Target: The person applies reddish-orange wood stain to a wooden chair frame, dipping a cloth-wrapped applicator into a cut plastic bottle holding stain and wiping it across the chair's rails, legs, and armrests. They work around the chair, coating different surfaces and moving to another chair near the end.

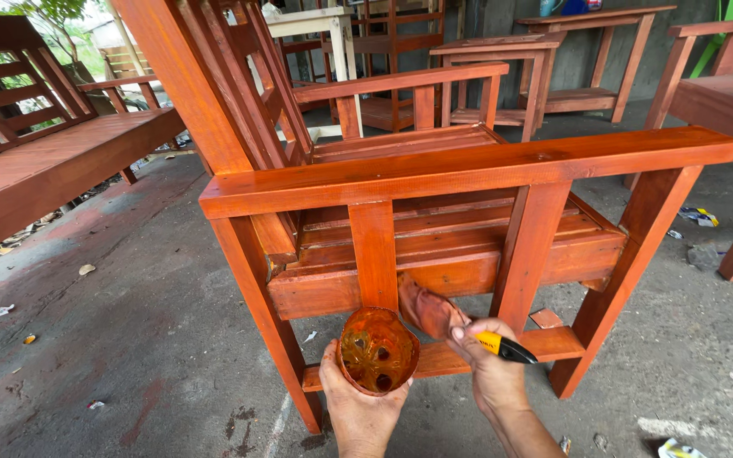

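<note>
**Orange stain going on the chair's side**

Your left hand cups the stain cup below the wooden chair side rail. Your right hand pinches a yellow-handled brush, bristles against the seat frame; fingers hide most of the handle.

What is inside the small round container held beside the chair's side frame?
The container in the left hand holds a shallow film of orange-brown stain, with dark spots on its base. The tilted rim hides the near inner wall.
</note>
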`<move>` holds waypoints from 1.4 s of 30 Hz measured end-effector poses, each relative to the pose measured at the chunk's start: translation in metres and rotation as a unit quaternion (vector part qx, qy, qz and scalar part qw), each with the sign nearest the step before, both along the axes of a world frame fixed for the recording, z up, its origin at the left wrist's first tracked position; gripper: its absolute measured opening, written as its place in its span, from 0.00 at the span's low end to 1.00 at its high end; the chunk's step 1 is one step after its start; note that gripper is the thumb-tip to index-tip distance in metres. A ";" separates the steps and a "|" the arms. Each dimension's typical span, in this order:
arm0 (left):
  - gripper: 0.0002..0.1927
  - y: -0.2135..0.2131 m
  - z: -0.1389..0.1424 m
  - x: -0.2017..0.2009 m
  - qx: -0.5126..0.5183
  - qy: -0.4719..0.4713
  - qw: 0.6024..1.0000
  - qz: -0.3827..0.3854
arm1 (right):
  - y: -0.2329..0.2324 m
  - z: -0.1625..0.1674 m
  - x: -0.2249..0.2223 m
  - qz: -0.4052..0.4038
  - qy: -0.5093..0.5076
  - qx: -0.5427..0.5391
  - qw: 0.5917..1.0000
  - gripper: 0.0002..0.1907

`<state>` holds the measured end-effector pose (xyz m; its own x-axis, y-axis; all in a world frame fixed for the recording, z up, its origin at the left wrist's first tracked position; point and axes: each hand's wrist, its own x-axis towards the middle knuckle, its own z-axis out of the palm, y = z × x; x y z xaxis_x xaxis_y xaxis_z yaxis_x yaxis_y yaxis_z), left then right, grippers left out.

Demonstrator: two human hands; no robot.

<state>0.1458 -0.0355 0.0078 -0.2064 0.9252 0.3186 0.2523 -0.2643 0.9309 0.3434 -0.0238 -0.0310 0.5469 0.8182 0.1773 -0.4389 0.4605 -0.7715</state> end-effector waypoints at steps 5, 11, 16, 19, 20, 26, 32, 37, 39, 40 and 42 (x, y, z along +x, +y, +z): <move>0.64 0.003 -0.002 -0.001 0.028 0.000 0.999 0.015 | -0.007 0.033 0.007 -0.009 -0.077 -0.096 0.992 0.08; 0.64 0.005 0.001 -0.008 0.050 -0.016 0.998 0.025 | 0.002 0.131 -0.014 -0.062 -0.138 0.147 0.977 0.09; 0.62 0.005 0.001 -0.016 0.052 0.007 0.997 0.057 | -0.002 0.134 -0.012 -0.037 -0.116 0.171 0.978 0.09; 0.59 0.007 0.000 -0.023 0.061 -0.007 0.997 0.039 | 0.000 0.084 -0.017 -0.030 -0.079 0.115 0.990 0.09; 0.59 0.008 0.000 -0.023 0.057 -0.019 0.997 0.039 | 0.000 0.063 -0.020 -0.031 -0.062 0.085 0.994 0.09; 0.61 0.009 -0.003 -0.027 0.005 -0.008 0.999 0.051 | 0.000 -0.039 -0.009 0.034 0.032 0.062 0.997 0.07; 0.60 0.012 -0.006 -0.023 0.028 -0.034 0.999 0.030 | 0.000 -0.090 -0.005 0.017 -0.016 -0.068 0.997 0.07; 0.59 0.010 -0.006 -0.021 0.042 0.004 0.998 0.047 | -0.001 -0.098 -0.028 0.003 -0.061 -0.238 0.969 0.07; 0.59 0.008 -0.004 -0.022 0.011 0.013 0.999 0.034 | 0.002 -0.090 -0.036 -0.021 -0.082 -0.206 0.975 0.06; 0.59 0.007 -0.003 -0.022 -0.004 0.018 0.999 0.026 | 0.006 -0.083 -0.038 -0.015 -0.121 -0.253 0.960 0.06; 0.59 0.005 -0.002 -0.019 0.004 -0.022 1.000 0.010 | 0.015 -0.067 -0.033 -0.007 -0.199 -0.345 0.917 0.06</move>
<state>0.1264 -0.0301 0.0063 -0.2397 0.9180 0.3161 0.2166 -0.2668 0.9391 0.3101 -0.0084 -0.0978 0.5633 0.8035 -0.1926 -0.0576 -0.1944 -0.9792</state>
